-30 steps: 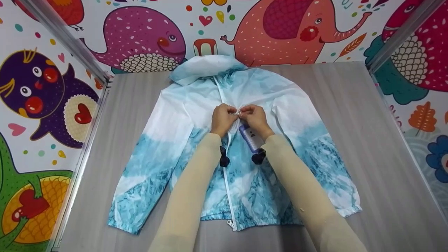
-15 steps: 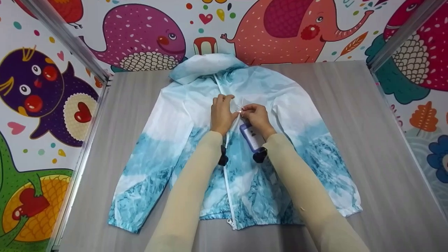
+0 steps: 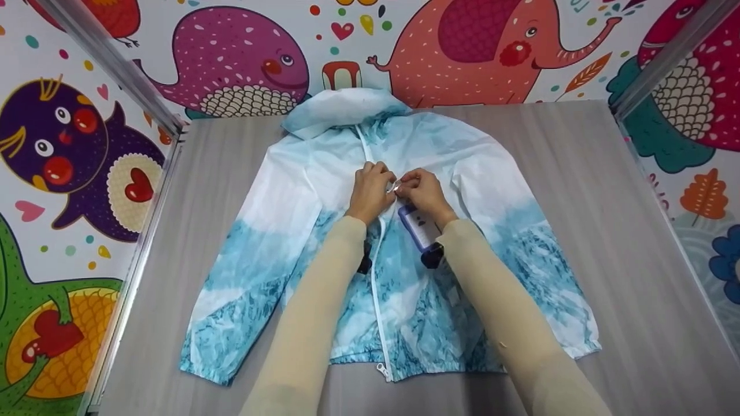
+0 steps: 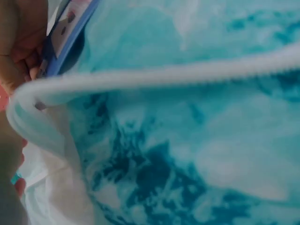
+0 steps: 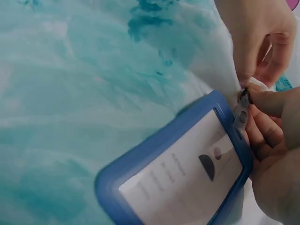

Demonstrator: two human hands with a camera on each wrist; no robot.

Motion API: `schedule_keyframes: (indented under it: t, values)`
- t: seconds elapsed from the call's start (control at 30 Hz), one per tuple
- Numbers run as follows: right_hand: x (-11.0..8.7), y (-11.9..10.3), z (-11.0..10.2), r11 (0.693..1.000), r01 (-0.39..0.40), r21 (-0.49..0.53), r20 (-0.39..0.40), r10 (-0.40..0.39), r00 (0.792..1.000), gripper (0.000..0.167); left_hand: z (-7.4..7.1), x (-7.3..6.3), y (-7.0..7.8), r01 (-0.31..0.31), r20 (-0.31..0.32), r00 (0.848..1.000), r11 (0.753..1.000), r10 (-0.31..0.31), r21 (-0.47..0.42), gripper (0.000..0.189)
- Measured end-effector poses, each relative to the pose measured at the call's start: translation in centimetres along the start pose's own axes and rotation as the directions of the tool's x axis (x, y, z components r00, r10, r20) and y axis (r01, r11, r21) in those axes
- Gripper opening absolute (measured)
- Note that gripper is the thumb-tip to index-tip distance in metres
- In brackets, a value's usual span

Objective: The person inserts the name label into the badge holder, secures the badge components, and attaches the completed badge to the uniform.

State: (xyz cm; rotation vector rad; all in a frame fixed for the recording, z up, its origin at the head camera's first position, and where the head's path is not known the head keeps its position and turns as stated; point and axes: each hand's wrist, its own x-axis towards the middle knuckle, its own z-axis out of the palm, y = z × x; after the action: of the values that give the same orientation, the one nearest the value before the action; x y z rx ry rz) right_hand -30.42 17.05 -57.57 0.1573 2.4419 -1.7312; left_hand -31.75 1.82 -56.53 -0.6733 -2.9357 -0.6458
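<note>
A white and teal hooded jacket lies front up, its white zipper edge lifted at the chest. My right hand pinches the metal clip of a blue-framed ID badge, right at that edge. The badge hangs by its clear strap over the jacket's right front. Beside it, my left hand pinches the white jacket fabric with thumb and forefinger, fingertips meeting those of the right hand. Whether the clip's jaws have fabric between them I cannot tell.
A grey wood-grain table carries the jacket, hood towards the back wall. Printed cartoon panels stand at the back and both sides, with metal posts at the corners. The zipper pull lies at the hem.
Half a second ago the left fingers were raised and spread off the fabric; they have come down and curled in beside the clip. The right hand has kept its pinch, nearly in place.
</note>
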Motion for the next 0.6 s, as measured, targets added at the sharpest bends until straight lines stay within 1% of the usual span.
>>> schedule_keyframes:
  t: [0.1,0.17,0.23,0.3,0.5,0.6]
  values:
    - [0.05,-0.14,-0.07,1.000,0.018,-0.017,0.017,-0.017,1.000,0.019,-0.05,0.09,-0.05,-0.042,0.029,0.999,0.996,0.040,0.074,0.019]
    - [0.09,-0.29,-0.04,0.999,0.031,-0.027,0.027,-0.031,0.999,0.018,-0.11,0.15,-0.09,-0.052,0.043,0.998,0.993,0.047,0.110,0.018]
    - [0.11,-0.43,0.03,0.998,0.047,-0.039,0.036,-0.046,0.998,0.017,-0.16,0.19,-0.15,-0.058,0.051,0.997,0.990,0.052,0.128,0.018]
    - [0.09,-0.44,0.06,0.997,0.058,-0.045,0.042,-0.057,0.998,0.016,-0.16,0.19,-0.23,-0.055,0.049,0.998,0.992,0.050,0.111,0.019]
    - [0.15,0.11,0.01,0.997,0.074,-0.010,0.046,-0.074,0.996,0.015,-0.13,0.12,-0.52,-0.042,0.044,0.998,0.999,0.042,-0.012,0.017]
    - [0.18,0.27,-0.02,0.996,0.085,-0.006,0.051,-0.084,0.995,0.016,-0.01,0.17,-0.70,-0.041,0.042,0.998,0.999,0.041,-0.015,0.017]
